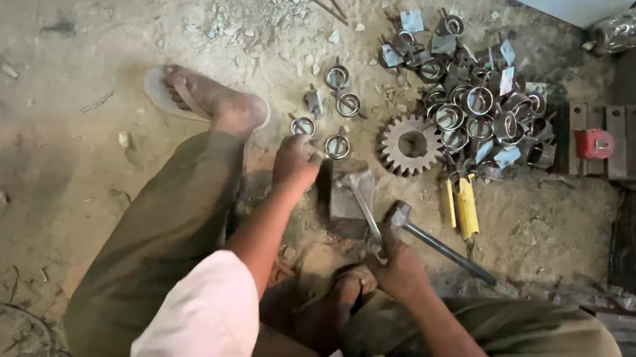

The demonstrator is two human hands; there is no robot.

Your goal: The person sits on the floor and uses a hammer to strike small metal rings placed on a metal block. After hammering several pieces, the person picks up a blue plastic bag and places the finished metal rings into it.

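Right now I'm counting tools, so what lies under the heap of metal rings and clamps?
Under the heap of metal rings and clamps, a yellow-handled tool sticks out at the near edge; its working end is covered. A toothed steel gear lies beside the heap.

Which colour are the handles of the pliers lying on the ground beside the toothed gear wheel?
Yellow. The plier handles show best in the head view.

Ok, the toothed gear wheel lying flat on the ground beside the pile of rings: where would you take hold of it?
Probably by the rim of the gear wheel, coming from above. It lies flat on the dirt floor, teeth outward, so fingers can pinch across opposite teeth or hook into its open centre hole. The near side is freer; the pile of metal rings crowds its right edge.
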